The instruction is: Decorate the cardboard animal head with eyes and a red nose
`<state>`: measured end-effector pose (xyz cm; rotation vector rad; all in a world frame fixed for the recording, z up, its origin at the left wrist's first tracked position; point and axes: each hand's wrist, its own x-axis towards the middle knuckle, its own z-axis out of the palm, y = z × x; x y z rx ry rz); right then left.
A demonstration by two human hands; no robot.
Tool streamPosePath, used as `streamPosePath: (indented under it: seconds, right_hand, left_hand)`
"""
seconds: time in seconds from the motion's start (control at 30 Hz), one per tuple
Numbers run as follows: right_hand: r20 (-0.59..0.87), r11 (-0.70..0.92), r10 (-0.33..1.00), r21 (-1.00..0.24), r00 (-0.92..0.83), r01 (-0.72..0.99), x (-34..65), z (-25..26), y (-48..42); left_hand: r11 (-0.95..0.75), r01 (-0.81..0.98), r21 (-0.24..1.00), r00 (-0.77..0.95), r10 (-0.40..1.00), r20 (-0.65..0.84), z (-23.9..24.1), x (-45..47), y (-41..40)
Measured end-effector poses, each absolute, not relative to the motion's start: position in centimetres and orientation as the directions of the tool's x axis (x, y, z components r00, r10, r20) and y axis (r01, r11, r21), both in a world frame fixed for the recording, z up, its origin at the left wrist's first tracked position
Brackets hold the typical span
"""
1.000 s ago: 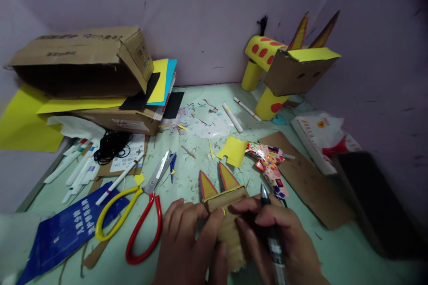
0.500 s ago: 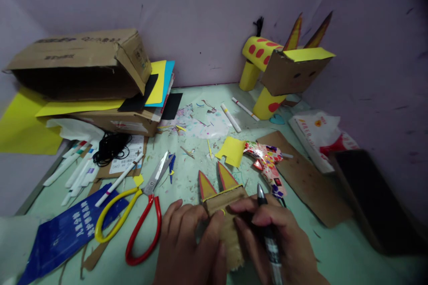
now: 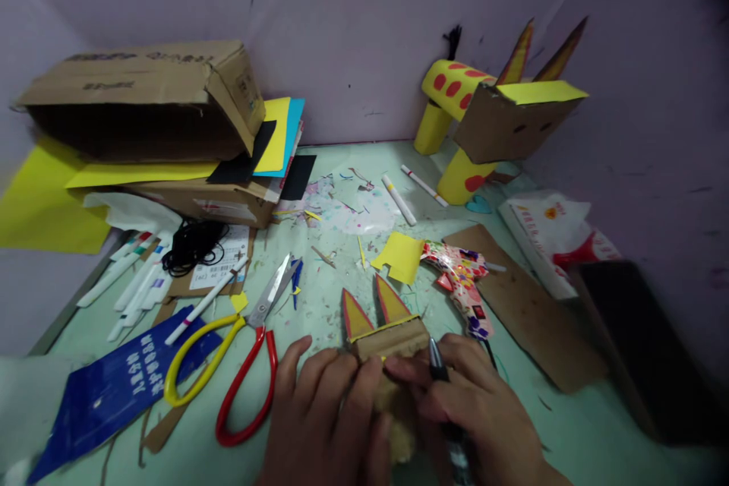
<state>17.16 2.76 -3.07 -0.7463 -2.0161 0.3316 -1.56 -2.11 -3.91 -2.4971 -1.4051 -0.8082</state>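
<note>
A small cardboard piece point(image 3: 392, 340) with two pointed yellow ears point(image 3: 392, 300) edged in red lies between my hands at the table's front. My left hand point(image 3: 327, 410) grips its left side, fingers bent over the edge. My right hand point(image 3: 478, 402) holds a black and silver pen point(image 3: 437, 358) between its fingers, tip pointing away from me. The thumb and fingertips of that hand also press on the cardboard. A tiny yellow bit shows between the fingertips, mostly hidden. Scissors point(image 3: 263, 311) with yellow and red handles lie left of my left hand.
A flowered glue gun point(image 3: 461, 281) and a cardboard strip point(image 3: 529, 319) lie right, beside a dark phone point(image 3: 643, 349). A spotted yellow cardboard animal point(image 3: 501, 121) stands behind. At left are an open box point(image 3: 142, 83), markers point(image 3: 142, 281), black cord point(image 3: 194, 247) and a blue packet point(image 3: 108, 395).
My right fingers have moved up against the cardboard's top part, and the pen has shifted slightly left. The cardboard is tilted differently. The whole view has shifted a little.
</note>
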Motion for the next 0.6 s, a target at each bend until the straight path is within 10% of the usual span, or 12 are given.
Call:
streamPosePath:
  seconds: [0.13, 0.27, 0.4, 0.6]
  right_hand:
    - [0.677, 0.774, 0.629, -0.504, -0.382, 0.383, 17.4, -3.4, 2.6]
    - [0.572, 0.718, 0.695, -0.586, -0.435, 0.377, 18.2, -4.4, 2.2]
    - [0.547, 0.73, 0.678, -0.58, -0.491, 0.361, 18.8, -4.7, 2.4]
    - [0.586, 0.721, 0.692, -0.586, -0.421, 0.369, 18.2, -4.2, 2.4]
  left_hand:
    - [-0.302, 0.772, 0.56, 0.026, 0.894, 0.447, -4.0, -0.9, -2.7]
    - [0.073, 0.404, 0.912, -0.272, 0.961, 0.044, -4.1, -0.1, -2.7]
    - [0.268, 0.093, 0.959, -0.263, 0.936, -0.236, -4.0, 0.6, -1.5]
    - [0.382, 0.101, 0.919, -0.275, 0.898, -0.343, -2.6, 1.6, -0.5]
